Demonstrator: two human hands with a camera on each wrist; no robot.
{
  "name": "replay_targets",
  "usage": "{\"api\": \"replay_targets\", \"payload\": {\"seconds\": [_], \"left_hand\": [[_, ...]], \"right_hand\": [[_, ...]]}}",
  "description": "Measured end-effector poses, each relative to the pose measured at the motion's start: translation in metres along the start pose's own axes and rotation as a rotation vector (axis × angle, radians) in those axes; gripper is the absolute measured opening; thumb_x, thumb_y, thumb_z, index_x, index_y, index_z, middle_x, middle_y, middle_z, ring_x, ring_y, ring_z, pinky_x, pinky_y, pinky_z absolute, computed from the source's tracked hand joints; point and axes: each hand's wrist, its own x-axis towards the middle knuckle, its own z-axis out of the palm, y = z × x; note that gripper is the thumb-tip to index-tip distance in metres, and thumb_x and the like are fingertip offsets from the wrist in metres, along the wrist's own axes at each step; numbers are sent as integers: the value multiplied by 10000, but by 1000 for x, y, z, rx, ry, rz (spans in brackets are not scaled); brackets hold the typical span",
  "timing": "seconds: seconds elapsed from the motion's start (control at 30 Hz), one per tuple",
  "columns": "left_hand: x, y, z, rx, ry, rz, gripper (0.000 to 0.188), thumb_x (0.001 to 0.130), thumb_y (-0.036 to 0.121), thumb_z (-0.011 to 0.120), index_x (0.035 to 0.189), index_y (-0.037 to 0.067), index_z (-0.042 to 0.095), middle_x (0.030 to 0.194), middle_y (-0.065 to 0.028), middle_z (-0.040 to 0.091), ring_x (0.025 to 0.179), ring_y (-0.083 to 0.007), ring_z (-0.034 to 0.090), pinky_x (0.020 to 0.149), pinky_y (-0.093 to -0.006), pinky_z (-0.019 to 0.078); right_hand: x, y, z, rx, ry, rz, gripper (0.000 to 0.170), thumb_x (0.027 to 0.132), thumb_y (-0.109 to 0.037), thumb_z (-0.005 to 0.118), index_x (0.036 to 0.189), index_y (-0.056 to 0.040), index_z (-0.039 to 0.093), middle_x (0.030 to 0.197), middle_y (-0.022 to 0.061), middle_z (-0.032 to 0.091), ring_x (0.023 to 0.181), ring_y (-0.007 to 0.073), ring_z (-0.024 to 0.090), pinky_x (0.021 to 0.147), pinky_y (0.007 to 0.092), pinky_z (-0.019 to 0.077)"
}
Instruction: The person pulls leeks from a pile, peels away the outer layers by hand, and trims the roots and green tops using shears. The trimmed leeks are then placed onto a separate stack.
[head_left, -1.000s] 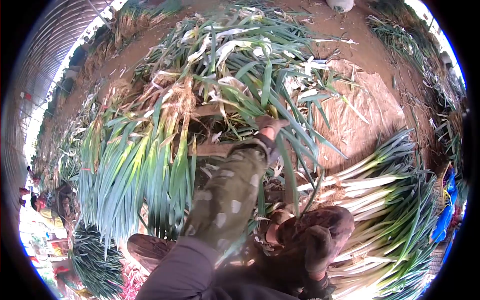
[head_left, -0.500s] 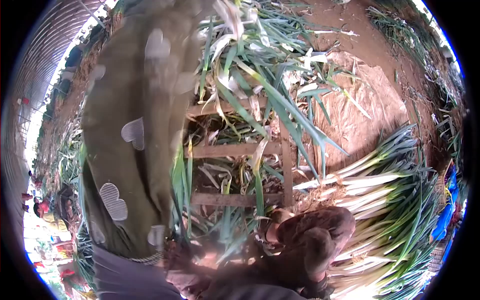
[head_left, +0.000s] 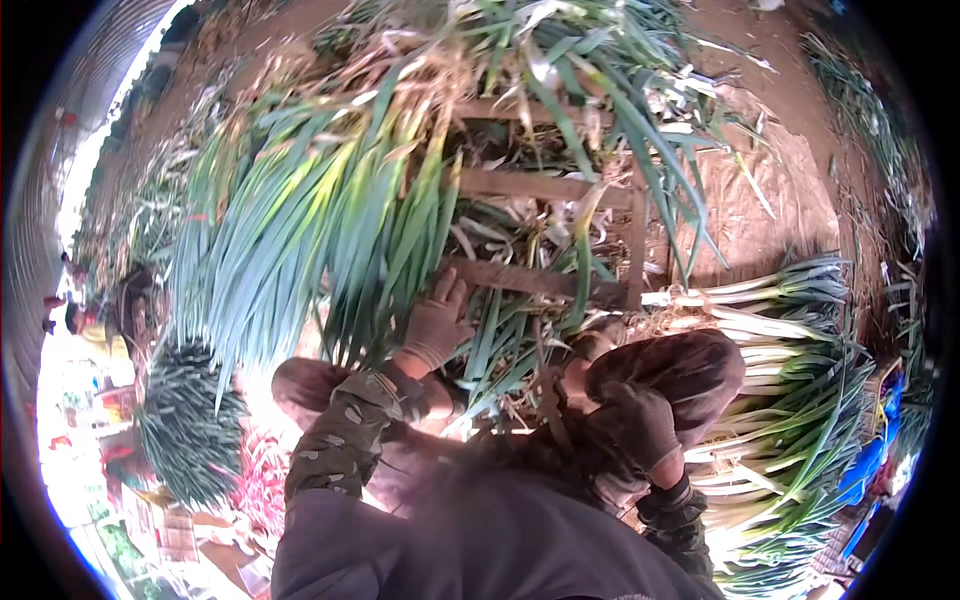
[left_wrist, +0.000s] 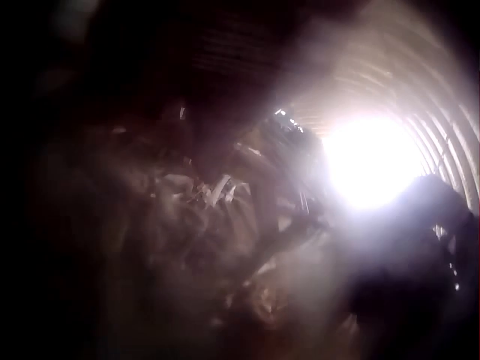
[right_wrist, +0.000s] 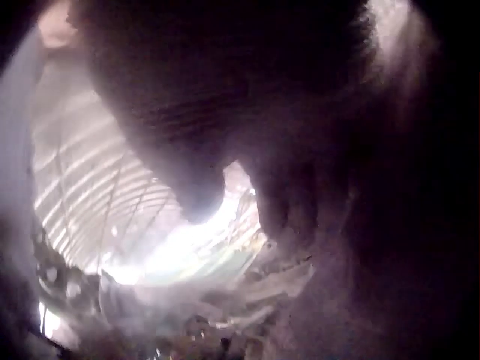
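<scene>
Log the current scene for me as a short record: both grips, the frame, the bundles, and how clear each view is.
Left grip: gloved, fingers straight, at the left end of the frame's near slat; contact unclear
Right grip: gloved, at the person's right knee, holding nothing visible
Wooden frame: in front of the person, several slats, scraps of leaves between them
Long green leaves: left of the frame, tips toward the person
White-stalked bundles: right of the knee
Views: head readable; both wrist views dark with glare
</scene>
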Motion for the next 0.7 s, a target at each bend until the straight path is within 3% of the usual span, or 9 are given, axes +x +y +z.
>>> {"api": "replay_targets", "payload": {"seconds": [0.03,0.13,0.2,0.33,0.37,0.47,0.57,0.67,0.7], "left_hand": [[-12,13,-29,-39,-292,-139,570,768,364,771,1204,32,615,1370,-208,531,1067,-396,632,951,-461,481],[-76,-5,-8,-173,-515,-157,531,771,379,766,1157,35,647,1213,-219,632,1042,-374,648,907,-455,508],[-115,-11,8,-270,-690,-82,470,799,405,740,1102,50,679,1075,-210,682,1025,-368,653,901,-450,512],[-103,9,-40,-587,-392,-203,374,860,369,684,1055,50,687,1044,-178,684,970,-382,658,859,-471,518],[-97,6,-41,-533,-208,-212,356,858,348,692,1051,49,676,1026,-175,682,948,-380,656,830,-478,514],[-64,-18,-39,-255,223,-185,390,848,324,716,1124,67,615,1048,-174,652,920,-376,647,777,-496,504],[-32,-41,-42,39,187,-249,491,841,318,710,1222,67,529,1131,-189,594,901,-379,659,768,-503,521],[-4,-58,-21,77,76,-334,454,848,244,685,1219,48,512,1094,-194,598,833,-374,677,725,-480,557],[4,-62,-16,75,41,-364,433,852,218,676,1211,42,512,1066,-193,608,811,-369,683,707,-466,569]], "right_hand": [[-4,-9,7,-179,-131,-55,396,772,-386,757,1012,-80,682,897,133,658,842,332,636,801,429,476],[-16,-36,33,-477,-333,-76,585,765,-638,651,1090,-154,686,935,99,653,943,327,593,916,477,388],[-23,-47,54,-578,-338,-134,604,781,-646,630,1149,-169,668,955,96,654,970,337,586,928,511,382],[-30,-44,108,-763,-201,-281,543,879,-497,571,1282,-135,591,958,150,645,980,340,592,927,574,383],[-29,-36,127,-675,-284,-182,470,899,-413,569,1274,-130,592,986,184,640,963,351,614,919,565,405],[-1,-44,138,-173,-68,243,528,811,-297,717,1233,-32,541,1071,222,612,984,424,621,851,482,495],[13,-34,151,-91,14,223,574,738,-213,812,1196,-2,540,1081,222,591,999,415,613,835,451,516],[20,-49,141,-42,-74,130,575,785,-219,770,1257,-30,501,1011,223,667,949,398,676,819,441,545],[27,-55,134,69,5,58,470,795,-134,755,1194,-12,537,948,180,689,868,299,702,749,364,558]]}}
